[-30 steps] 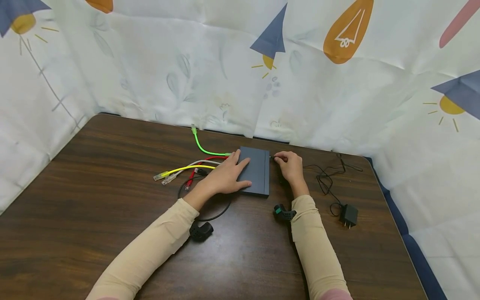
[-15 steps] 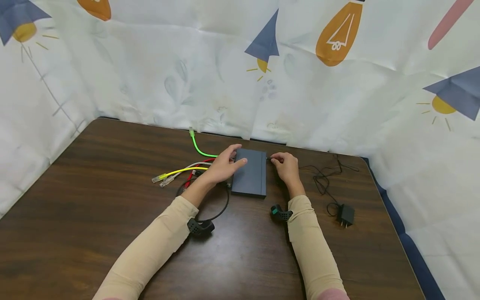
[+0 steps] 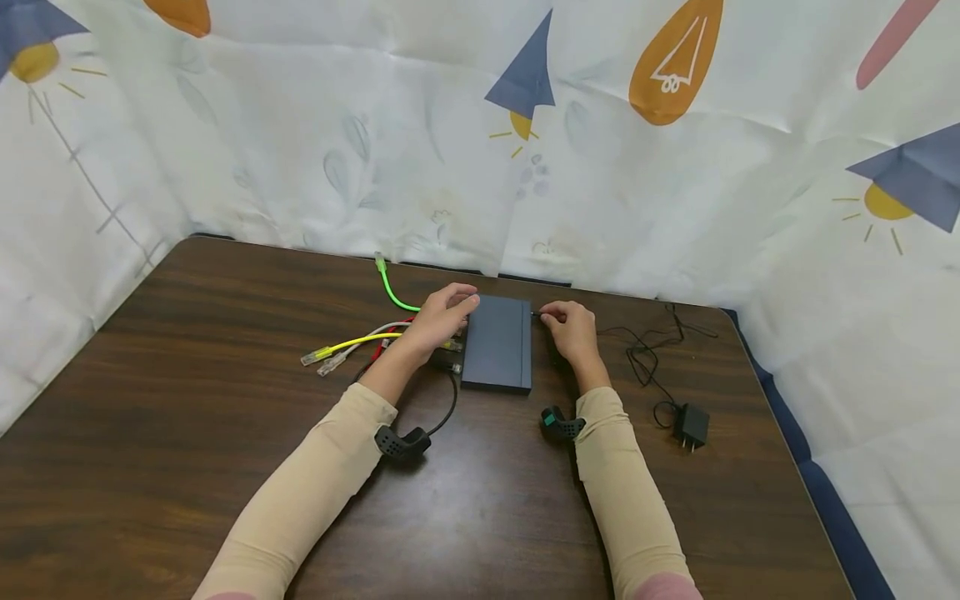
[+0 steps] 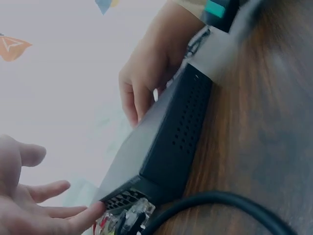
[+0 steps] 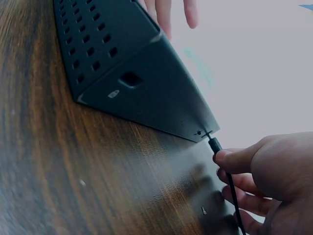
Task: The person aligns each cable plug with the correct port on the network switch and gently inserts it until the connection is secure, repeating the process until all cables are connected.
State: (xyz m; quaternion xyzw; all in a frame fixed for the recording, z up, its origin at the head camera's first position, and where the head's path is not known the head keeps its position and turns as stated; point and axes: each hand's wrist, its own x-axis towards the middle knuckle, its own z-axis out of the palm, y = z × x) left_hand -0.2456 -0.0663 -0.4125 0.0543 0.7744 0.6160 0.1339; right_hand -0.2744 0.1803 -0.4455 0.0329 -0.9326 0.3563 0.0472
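A dark grey network switch [image 3: 495,346] lies flat on the table, its ported side facing left. My left hand [image 3: 442,321] is at that side with spread fingers, and in the left wrist view one fingertip [image 4: 95,210] is at the port edge. Beside the ports are clear-ended network cable plugs [image 4: 139,213], partly hidden by the hand. On the switch's opposite side, my right hand [image 3: 573,329] pinches a thin black power plug [image 5: 214,144] between thumb and fingers. Its tip meets the switch near a corner; how deep it sits cannot be told.
Yellow [image 3: 352,342], green [image 3: 390,287], white, red and black [image 3: 450,408] network cables spread left of the switch. A power cord [image 3: 647,358] runs right to a black adapter [image 3: 692,426]. Behind the table hangs a printed curtain [image 3: 300,125].
My left hand has lifted off the top of the switch and shifted left to its ported side, uncovering the top and some cable plugs. The right hand keeps its pinch on the power plug.
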